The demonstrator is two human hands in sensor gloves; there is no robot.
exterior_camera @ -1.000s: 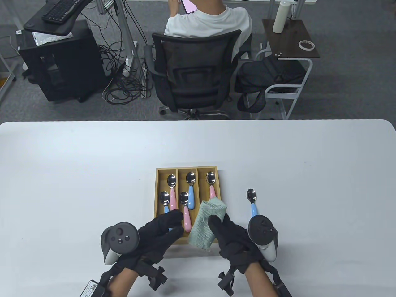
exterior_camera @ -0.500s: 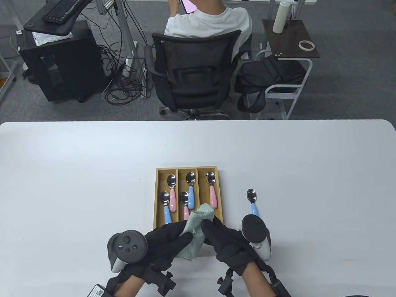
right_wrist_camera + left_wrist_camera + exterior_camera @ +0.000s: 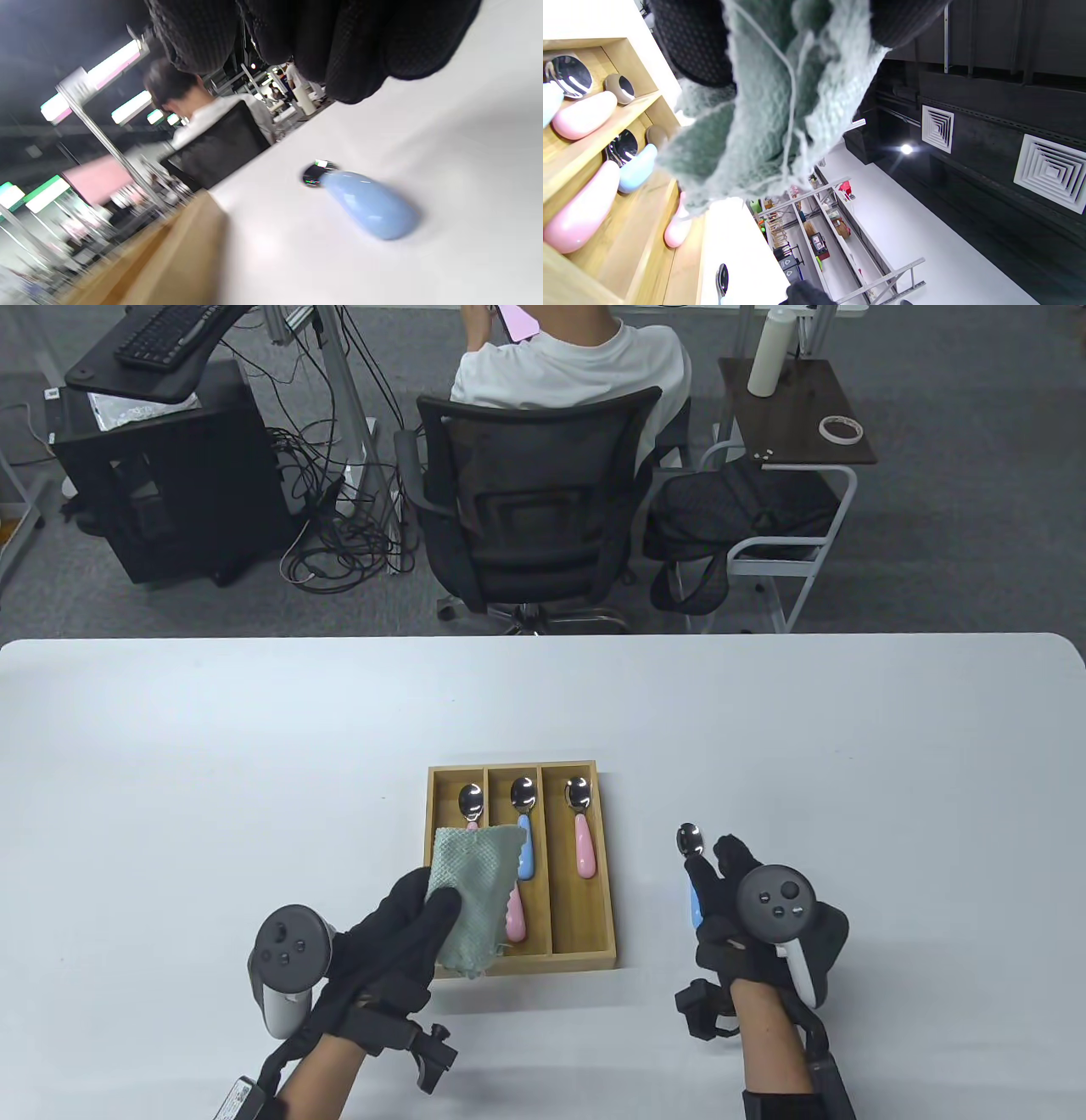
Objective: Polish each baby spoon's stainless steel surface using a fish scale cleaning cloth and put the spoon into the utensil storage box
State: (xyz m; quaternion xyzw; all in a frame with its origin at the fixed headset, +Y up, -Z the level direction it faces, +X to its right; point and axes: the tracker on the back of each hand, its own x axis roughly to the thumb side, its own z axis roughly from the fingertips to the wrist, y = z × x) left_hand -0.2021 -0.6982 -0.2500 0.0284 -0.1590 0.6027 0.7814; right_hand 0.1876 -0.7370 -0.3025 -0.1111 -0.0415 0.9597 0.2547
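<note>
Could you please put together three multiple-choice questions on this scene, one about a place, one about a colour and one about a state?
1. Where does the blue-handled spoon outside the wooden box lie?
A. On the table, right of the box
B. In the box's middle compartment
C. On the office chair

2. What colour is the handle of the spoon in the box's right compartment?
A. Blue
B. Pink
C. Black

3. What is the left hand doing?
A. Resting flat on the table
B. Holding a spoon
C. Holding the green cloth

Answers: 1 A, it lies on the white table beside the right hand. 2 B, the pink handle shows plainly in the table view. 3 C, the fingers grip the cloth over the box's left side.
</note>
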